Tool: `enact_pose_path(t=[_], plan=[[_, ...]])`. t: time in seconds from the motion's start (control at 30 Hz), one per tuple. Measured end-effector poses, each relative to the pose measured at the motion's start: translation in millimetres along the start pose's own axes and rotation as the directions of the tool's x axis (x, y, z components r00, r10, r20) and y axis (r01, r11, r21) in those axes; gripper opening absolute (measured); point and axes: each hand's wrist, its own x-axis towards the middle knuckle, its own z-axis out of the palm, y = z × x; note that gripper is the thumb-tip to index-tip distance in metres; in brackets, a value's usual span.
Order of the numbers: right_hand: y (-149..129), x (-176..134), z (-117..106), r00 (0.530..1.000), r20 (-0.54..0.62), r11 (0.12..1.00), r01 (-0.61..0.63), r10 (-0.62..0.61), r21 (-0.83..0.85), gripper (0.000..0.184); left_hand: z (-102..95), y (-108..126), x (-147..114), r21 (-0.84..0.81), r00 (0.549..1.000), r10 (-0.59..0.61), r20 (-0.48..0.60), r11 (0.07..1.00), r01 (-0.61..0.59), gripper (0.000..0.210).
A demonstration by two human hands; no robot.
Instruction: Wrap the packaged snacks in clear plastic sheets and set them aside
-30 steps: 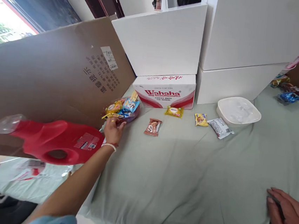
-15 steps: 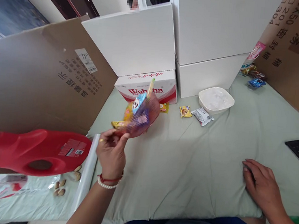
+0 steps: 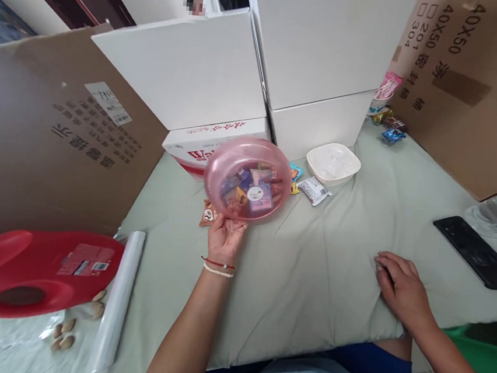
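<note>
My left hand (image 3: 226, 238) grips the near rim of a translucent pink plate (image 3: 225, 158), its fingers partly hidden behind it. The plate is tipped over, underside toward me, and several wrapped snacks (image 3: 243, 195) show through it. Whether they touch the plate or lie on the cloth, I cannot tell. Beside the plate's lower left lies an orange-brown snack packet (image 3: 208, 213); blue and yellow packets (image 3: 296, 172) peek out at its right. My right hand (image 3: 403, 286) rests on the cloth by the near edge, fingers extended and holding nothing.
A silver-white packet (image 3: 314, 190) lies by a white bowl (image 3: 334, 162). White boxes (image 3: 327, 47) stand behind, cardboard (image 3: 61, 127) at the left. A red jug (image 3: 42, 269), plastic roll (image 3: 118, 309) and walnuts (image 3: 68, 325) lie left; a phone (image 3: 477, 251) lies right.
My left hand has turned the plate over, from sideways with snacks showing to underside facing me. The orange-brown packet now shows on the cloth. My view has swung right; the right hand stays resting.
</note>
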Motion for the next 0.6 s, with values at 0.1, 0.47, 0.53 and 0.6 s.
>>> enact_pose_path(t=[0.1,0.47,0.53,0.6], plan=[[-18,10,-9,0.989,0.014,0.975,-0.147,0.147,0.169,0.026,4.4,-3,-21,-0.059,0.997,0.008,0.074,0.998,-0.003,0.016],[-135,22,-40,0.899,0.426,0.069,-0.434,0.106,0.898,0.057,-18.5,-122,-115,0.134,0.863,-0.47,0.182,0.882,0.452,0.009],[-133,19,-53,0.912,0.404,0.074,-0.408,0.067,0.91,0.026,-16.0,-126,-121,0.289,0.844,-0.502,0.189,0.85,0.44,0.015],[-127,21,-76,0.945,0.327,0.179,-0.326,0.027,0.928,0.014,-12.0,-119,-127,0.535,0.858,-0.472,0.203,0.787,0.307,0.026]])
